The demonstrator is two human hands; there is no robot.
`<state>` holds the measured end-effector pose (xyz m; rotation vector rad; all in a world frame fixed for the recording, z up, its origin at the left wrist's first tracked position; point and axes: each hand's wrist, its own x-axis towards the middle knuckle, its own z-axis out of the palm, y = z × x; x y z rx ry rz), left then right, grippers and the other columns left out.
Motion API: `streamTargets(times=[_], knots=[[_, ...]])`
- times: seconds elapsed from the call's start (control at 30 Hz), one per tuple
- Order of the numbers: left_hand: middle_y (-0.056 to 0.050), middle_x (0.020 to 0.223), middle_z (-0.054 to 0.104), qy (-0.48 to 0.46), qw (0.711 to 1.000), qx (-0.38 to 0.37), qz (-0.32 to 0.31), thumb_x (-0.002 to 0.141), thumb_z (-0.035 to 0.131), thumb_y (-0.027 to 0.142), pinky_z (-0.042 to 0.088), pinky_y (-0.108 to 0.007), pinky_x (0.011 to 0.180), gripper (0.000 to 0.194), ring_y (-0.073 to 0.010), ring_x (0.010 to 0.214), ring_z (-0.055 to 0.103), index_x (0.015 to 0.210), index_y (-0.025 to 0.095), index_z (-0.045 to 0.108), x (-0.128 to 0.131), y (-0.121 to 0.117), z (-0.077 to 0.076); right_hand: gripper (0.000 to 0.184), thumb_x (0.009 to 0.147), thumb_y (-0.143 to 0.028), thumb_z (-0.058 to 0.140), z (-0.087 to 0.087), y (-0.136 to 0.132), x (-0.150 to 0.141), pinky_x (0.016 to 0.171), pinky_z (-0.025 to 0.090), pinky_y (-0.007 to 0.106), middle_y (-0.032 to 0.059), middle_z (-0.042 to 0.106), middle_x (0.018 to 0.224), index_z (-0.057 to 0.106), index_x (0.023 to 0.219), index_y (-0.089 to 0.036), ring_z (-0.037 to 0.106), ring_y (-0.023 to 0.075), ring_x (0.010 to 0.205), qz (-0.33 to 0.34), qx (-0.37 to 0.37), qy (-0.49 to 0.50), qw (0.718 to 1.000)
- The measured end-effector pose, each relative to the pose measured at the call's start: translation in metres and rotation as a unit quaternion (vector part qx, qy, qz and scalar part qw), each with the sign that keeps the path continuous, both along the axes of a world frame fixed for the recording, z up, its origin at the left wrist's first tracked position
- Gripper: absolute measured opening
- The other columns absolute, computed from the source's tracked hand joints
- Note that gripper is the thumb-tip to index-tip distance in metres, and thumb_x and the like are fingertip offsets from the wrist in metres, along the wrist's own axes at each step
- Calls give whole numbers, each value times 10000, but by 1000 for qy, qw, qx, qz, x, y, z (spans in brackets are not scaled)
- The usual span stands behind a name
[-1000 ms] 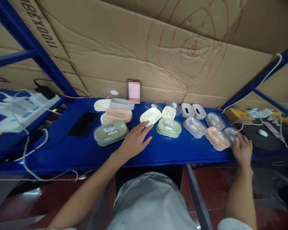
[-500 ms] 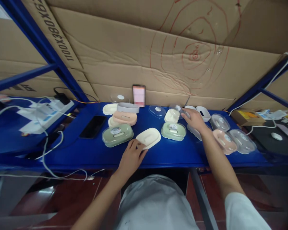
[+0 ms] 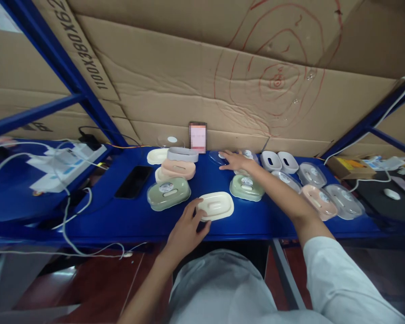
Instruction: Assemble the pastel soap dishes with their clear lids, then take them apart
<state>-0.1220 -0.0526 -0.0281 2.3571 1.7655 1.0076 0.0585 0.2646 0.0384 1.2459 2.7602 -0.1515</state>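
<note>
Right hand (image 3: 235, 161), fingers apart, reaches left over the clear lid (image 3: 214, 157) at the table's (image 3: 211, 178) back – whether it touches, I cannot tell. Left hand (image 3: 188, 225), farther from that lid, pinches the tray's (image 3: 220, 206) left end, long axis roughly left to right – fingers hide that end. The right hand and forearm partly cover a second lid (image 3: 249, 154).
</note>
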Motion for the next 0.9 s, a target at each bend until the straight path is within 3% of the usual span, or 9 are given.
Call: streamTargets(times=[0.1, 0.2, 0.37, 0.47, 0.6, 0.73, 0.83, 0.9], knots=[[-147, 1483, 532, -2, 1000, 0, -5, 1012, 619, 236, 567, -488, 1118, 72, -313, 1401, 575, 1072, 226, 580, -1, -1, -1, 790, 1010, -689, 532, 10, 5, 14, 1262, 265, 595, 134, 346, 1743, 375, 1672, -288, 354, 374, 1584, 2, 13, 0, 1000], [-141, 1454, 560, 0, 1000, 2, -4, 1018, 614, 236, 560, -494, 1127, 67, -314, 1409, 569, 1070, 229, 574, -1, 0, 0, 665, 1075, -595, 445, 20, 3, 50, 1261, 257, 581, 150, 411, 1707, 423, 1642, -250, 386, 353, 1561, -36, 50, 3, 998], [-129, 1401, 612, -4, 1000, 6, -9, 1024, 601, 239, 560, -500, 1130, 51, -315, 1422, 566, 1070, 231, 581, -1, 2, 3, 587, 1101, -495, 353, 31, -2, 118, 1155, 368, 659, 260, 592, 1522, 554, 1528, -146, 546, 433, 1415, -188, 97, -20, 977], [-119, 1365, 639, -5, 1000, 7, -10, 1028, 600, 255, 554, -505, 1139, 42, -311, 1428, 564, 1065, 235, 598, 0, 2, 3, 524, 1078, -464, 421, 32, -1, 143, 1086, 429, 677, 285, 668, 1406, 685, 1366, -115, 624, 455, 1321, -254, 74, -48, 963], [-108, 1338, 665, -11, 1000, 0, -9, 1019, 613, 259, 548, -512, 1150, 48, -311, 1437, 559, 1062, 239, 624, 0, 3, 1, 436, 978, -476, 624, 27, 0, 148, 1059, 495, 554, 190, 740, 1332, 736, 1278, -179, 680, 386, 1259, -268, 35, -57, 961], [-106, 1328, 680, -16, 1000, -5, -6, 1010, 624, 262, 550, -506, 1153, 51, -309, 1437, 562, 1052, 236, 637, 1, 3, 3, 449, 930, -408, 670, 31, -6, 142, 977, 544, 469, 212, 742, 1320, 728, 1297, -158, 707, 373, 1214, -278, 49, -30, 959], [-102, 1313, 691, -20, 1000, -5, -6, 1007, 628, 258, 559, -495, 1144, 45, -304, 1432, 570, 1041, 234, 643, 1, 3, 4, 423, 982, -316, 563, 44, -30, 139, 1011, 528, 498, 228, 762, 1260, 710, 1335, -136, 718, 374, 1190, -270, 93, 25, 958], [-100, 1313, 690, -23, 1000, -6, -8, 1009, 625, 258, 559, -492, 1145, 45, -301, 1435, 567, 1042, 233, 643, 1, 3, 4, 447, 1016, -254, 482, 50, -63, 137, 1096, 478, 534, 215, 755, 1288, 666, 1408, -142, 699, 364, 1231, -242, 137, 78, 957]])
